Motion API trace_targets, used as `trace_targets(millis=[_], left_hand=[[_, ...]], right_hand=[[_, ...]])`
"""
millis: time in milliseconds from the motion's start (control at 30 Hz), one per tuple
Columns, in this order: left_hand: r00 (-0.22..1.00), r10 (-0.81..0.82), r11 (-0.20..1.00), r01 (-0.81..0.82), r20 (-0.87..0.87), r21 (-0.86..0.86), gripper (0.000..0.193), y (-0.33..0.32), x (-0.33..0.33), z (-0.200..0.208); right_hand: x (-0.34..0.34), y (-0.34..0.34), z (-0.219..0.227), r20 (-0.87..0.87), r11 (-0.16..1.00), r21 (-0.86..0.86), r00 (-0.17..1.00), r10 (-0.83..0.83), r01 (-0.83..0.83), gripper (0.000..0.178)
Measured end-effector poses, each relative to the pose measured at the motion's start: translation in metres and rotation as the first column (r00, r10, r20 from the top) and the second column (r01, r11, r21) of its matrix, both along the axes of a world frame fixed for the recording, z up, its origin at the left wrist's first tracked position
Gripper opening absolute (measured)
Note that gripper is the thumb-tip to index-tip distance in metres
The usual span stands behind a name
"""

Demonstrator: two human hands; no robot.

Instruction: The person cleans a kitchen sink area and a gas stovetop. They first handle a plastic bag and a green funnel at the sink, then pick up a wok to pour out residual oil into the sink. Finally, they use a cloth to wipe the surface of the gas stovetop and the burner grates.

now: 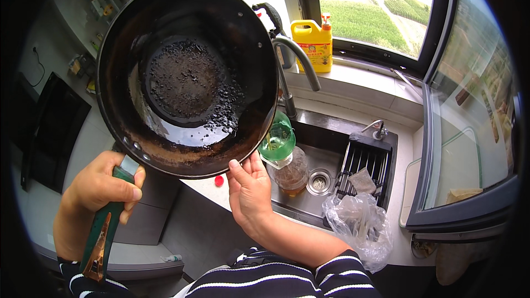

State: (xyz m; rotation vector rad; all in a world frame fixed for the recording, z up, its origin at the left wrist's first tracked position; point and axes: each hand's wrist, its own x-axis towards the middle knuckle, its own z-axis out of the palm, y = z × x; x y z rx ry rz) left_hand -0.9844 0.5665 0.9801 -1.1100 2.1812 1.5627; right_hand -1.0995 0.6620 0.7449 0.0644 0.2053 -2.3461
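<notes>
My left hand (107,185) is closed around the green handle of a dark wok (187,83). The wok is raised and tilted, its right rim over a green funnel (280,139). Dark bubbly oil with burnt bits (190,85) lies in its bottom. My right hand (249,187) grips the lower right rim, thumb and fingers against the edge. Below the rim, the funnel sits on the neck of a clear plastic bottle (291,174) standing in the sink, with brownish liquid low inside. A thin yellowish streak shows at the funnel, partly hidden by the wok.
The steel sink (314,157) has a drain, a black rack (367,163) with a scrubbing pad (362,180), and a curved faucet (303,58). A clear plastic bag (361,229) hangs over its front edge. A yellow jug (313,47) stands on the sill; a red cap (218,181) lies on the counter.
</notes>
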Motion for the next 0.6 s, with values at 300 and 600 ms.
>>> trace_targets(millis=[300, 600], left_hand=[[1.000, -0.014, 0.999, 0.014, 0.005, -0.043, 0.012, 0.007, -0.005, 0.004], [0.998, -0.028, 0.995, 0.032, 0.049, -0.097, 0.011, 0.013, -0.009, 0.004]], right_hand=[[-0.001, 0.000, 0.004, 0.005, 1.000, 0.001, 1.000, -0.012, 0.012, 0.063], [-0.002, -0.004, -0.003, -0.020, 1.000, -0.022, 1.000, 0.004, -0.004, 0.061]])
